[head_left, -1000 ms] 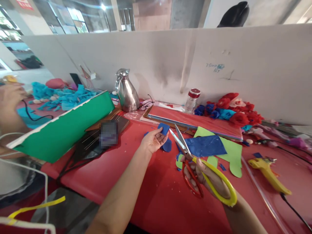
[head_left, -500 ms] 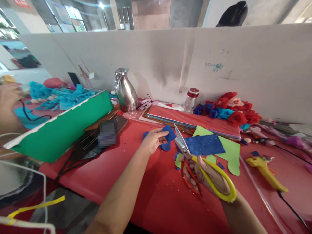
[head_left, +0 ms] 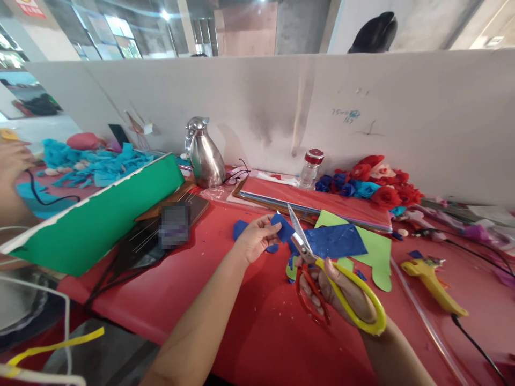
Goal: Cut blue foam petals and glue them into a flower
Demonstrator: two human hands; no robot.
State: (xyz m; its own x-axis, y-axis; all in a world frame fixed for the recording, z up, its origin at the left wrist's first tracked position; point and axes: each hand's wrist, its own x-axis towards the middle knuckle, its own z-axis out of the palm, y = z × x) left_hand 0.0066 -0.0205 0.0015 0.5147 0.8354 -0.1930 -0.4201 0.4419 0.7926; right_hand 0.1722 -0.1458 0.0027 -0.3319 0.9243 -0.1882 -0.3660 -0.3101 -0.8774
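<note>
My left hand (head_left: 257, 238) pinches a small blue piece of felt or paper (head_left: 284, 229) between thumb and fingers. In my right hand (head_left: 328, 287) is a pair of scissors (head_left: 304, 246) with one red and one yellow handle. The blades are apart, and the blue piece lies at them, partly covering one blade. Below and beside my left hand, more blue cut pieces (head_left: 240, 229) rest on the red table (head_left: 249, 332). Right of the blades lies a blue sheet (head_left: 336, 239) over a light green sheet (head_left: 380, 252) with a rounded cut edge.
A yellow glue gun (head_left: 434, 287) with a black cord lies at right. Behind are stacked coloured sheets (head_left: 322, 201), a glass jar (head_left: 310, 169), fabric flowers (head_left: 386, 190) and a steel jug (head_left: 205, 158). A green box (head_left: 108, 214) stands left, with another person's hand (head_left: 16, 161) beyond.
The blue piece in my left hand has turned and come in against the scissor blades; a blade tip now shows above it. The whole view has shifted slightly.
</note>
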